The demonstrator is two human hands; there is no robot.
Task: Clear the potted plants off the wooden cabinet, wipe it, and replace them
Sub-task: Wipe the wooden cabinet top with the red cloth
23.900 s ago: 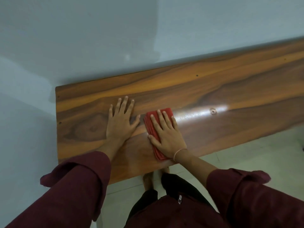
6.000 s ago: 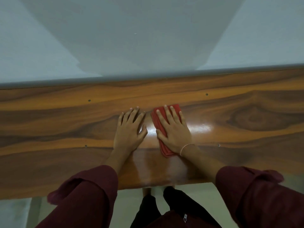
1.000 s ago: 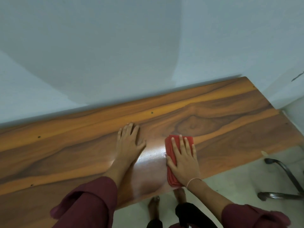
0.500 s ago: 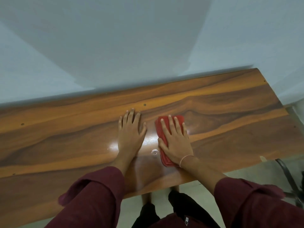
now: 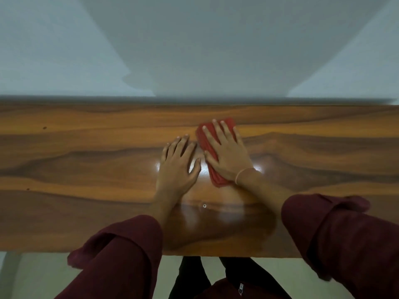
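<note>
The wooden cabinet [image 5: 86, 169] runs the full width of the view against a pale wall [image 5: 194, 50], and its glossy top carries only the two hands and a cloth; the potted plants are nowhere in view, so the work looks to be at the wiping step, with the replacing not yet done. The right hand [image 5: 226, 156] lies flat on a folded red cloth [image 5: 217, 180] at the middle of the top, toward the wall side, its fingers [image 5: 218, 131] straight and slightly spread, pressing the cloth down rather than gripping it. The left hand [image 5: 178, 167] rests palm-down on the bare wood just beside it, fingers [image 5: 183, 147] straight and a little apart, holding nothing and probably serving as a brace. The cloth looks soft and light, folded into several layers, and it likely slides easily on such a shiny surface, so steady pressure from the whole palm should stop it bunching or unfolding. To lift it, pinching the thick folded edge near the wrist would keep the layers together. A small screw head [image 5: 204, 205] sits nearer the front edge. The polished wood reflects light and may show streaks, so overlapping strokes seem wise.
</note>
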